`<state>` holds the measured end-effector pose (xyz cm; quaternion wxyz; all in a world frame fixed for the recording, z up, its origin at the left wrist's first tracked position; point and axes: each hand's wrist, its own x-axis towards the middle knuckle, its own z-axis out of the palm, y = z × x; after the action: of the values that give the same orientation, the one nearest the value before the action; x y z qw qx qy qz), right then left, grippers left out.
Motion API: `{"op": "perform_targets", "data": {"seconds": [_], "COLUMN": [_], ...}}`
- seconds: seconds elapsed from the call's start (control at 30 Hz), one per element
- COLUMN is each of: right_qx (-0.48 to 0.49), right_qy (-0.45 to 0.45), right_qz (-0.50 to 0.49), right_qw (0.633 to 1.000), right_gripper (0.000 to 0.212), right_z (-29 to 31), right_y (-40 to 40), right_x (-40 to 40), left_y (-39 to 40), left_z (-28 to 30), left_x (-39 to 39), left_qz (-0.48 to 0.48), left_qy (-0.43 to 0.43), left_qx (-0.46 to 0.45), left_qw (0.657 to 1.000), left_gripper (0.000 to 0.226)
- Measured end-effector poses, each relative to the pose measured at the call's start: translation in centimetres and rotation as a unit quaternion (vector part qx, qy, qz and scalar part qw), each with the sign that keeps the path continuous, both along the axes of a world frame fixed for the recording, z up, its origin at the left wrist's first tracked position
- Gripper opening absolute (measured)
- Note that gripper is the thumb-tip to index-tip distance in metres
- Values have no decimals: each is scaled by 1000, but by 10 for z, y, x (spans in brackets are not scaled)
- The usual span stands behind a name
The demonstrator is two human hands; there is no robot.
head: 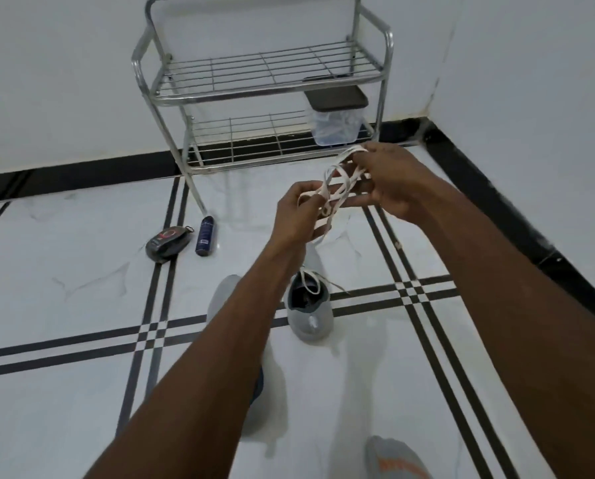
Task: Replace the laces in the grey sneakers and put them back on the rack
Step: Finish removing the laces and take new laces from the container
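While both arms reach forward over a glossy white tile floor (pixel 64 299) with black stripe inlays, the head view shows a corner room: white walls, black skirting (pixel 489 188) running along 12 and down the 3 o'clock side.

Left hand (pixel 297 216) fingers curled, pinching a tangle of white lace (pixel 337 193). Right hand (pixel 389 181) fingers curled round the same lace at its upper end. Lace is held in the air, strung between the two hands, loops hanging loose.

Grey sneaker (pixel 309 312) on the floor at centre, below the hands, a second lace (pixel 311 283) trailing from its opening. Second sneaker (pixel 225 299) just left of it, mostly hidden by the left forearm.

Steel rack (pixel 261 81) at 12 o'clock against the wall. Two wire shelves; clear box (pixel 335 122) with dark lid on the lower one, right end; dark flat item on the upper, can't tell what.

Polish case (pixel 166 243) and blue can (pixel 205 235) at 10 o'clock, beside the rack's front leg. Foot in grey sock (pixel 396 458) at 5 o'clock.

Open floor at 9 and 7 o'clock; right side bounded by wall.
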<state>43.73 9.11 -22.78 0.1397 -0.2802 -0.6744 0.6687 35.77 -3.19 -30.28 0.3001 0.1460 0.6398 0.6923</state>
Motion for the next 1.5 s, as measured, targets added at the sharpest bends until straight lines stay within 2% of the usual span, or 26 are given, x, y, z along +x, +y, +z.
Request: {"op": "perform_targets", "data": {"seconds": [0.1,0.23,0.27,0.37,0.47,0.53,0.63,0.7,0.77,0.8,0.87,0.93,0.97,1.0,1.03,1.1,1.17,1.2,1.23,1.3,1.33,1.4,1.5], "right_qx": [32,76,83,84,101,100,131,150,186,213,258,285,298,308,315,301,270,248,221,132,81,4,-21], "right_qy": [-16,-55,-76,-136,-194,-213,-243,-262,-281,-287,-291,-292,-294,-297,-296,-287,-288,-291,-289,-267,-252,-229,-215], "right_qz": [-52,-135,-142,-138,-121,-104,-44,12,63,87,123,144,145,139,129,97,49,22,-7,-76,-108,-152,-186], "right_qw": [998,986,984,977,968,966,960,953,939,930,913,902,897,893,893,904,917,924,931,952,958,961,959], "right_gripper": [26,27,26,28,22,21,25,27,28,29,30,32,32,30,26,22,26,27,27,25,24,21,18], "right_z": [-15,-63,-76,-118,-152,-175,-199,-208,-216,-219,-226,-233,-236,-238,-241,-242,-237,-234,-234,-236,-236,-237,-237], "right_y": [23,44,47,60,62,59,51,42,36,32,26,21,20,21,22,28,33,37,43,51,55,61,68], "right_x": [18,39,44,59,71,77,81,81,79,78,74,72,73,73,75,77,82,84,88,93,97,101,106], "left_y": [37,70,76,90,91,86,70,58,48,43,37,36,38,40,42,44,48,52,61,81,90,106,122], "left_z": [-15,-53,-62,-88,-115,-132,-144,-152,-160,-162,-166,-169,-171,-172,-173,-171,-168,-165,-165,-169,-170,-174,-174], "left_x": [27,67,77,98,104,104,101,97,93,93,96,97,97,96,97,100,104,105,106,104,105,110,127], "left_qz": [-20,-14,-15,-25,-2,-17,-74,-92,-121,-145,-200,-241,-248,-243,-237,-209,-147,-100,-48,35,59,54,-28], "left_qy": [-47,-111,-148,-248,-292,-237,-76,43,205,284,415,501,522,529,522,510,493,458,391,152,20,-171,-267], "left_qx": [-1,-32,-30,-32,-73,-137,-218,-256,-334,-376,-460,-524,-540,-546,-546,-516,-462,-433,-404,-305,-242,-145,-64], "left_qw": [999,993,988,968,954,962,970,961,912,870,759,645,612,603,611,655,723,770,825,940,968,973,961], "left_gripper": [22,8,7,26,30,28,45,47,42,40,37,30,28,27,26,24,20,16,13,9,8,15,33]}}
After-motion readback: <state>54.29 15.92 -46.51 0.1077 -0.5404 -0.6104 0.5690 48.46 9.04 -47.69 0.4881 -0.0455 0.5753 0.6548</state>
